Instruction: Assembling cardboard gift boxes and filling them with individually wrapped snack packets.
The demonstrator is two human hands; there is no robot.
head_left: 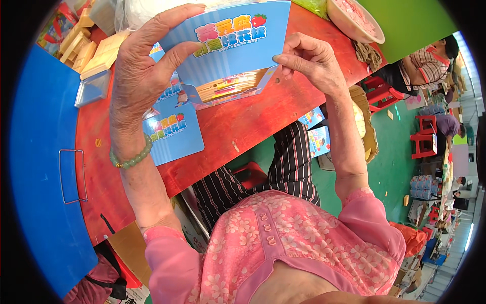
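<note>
A blue cardboard box [238, 48] stands tilted at the table's far side, its printed flap raised. Inside its open front, a row of pale sticks and some colourful printed pieces show; their exact kind is hard to make out. My left hand [147, 63], with a green bead bracelet on the wrist, grips the flap's left side, thumb in front and fingers behind. At the flap's lower right corner, my right hand [311, 58] pinches the edge between thumb and fingers. Below my left hand, a flat blue printed carton [177, 134] lies on the red table [223, 139].
Wooden pieces [104, 53] and a clear plastic container [93, 88] sit at the far left. A bowl [375, 36] of pink items stands at the far right beside a brown crumpled cloth [368, 54]. Red stools [424, 144] and other people are off to the right.
</note>
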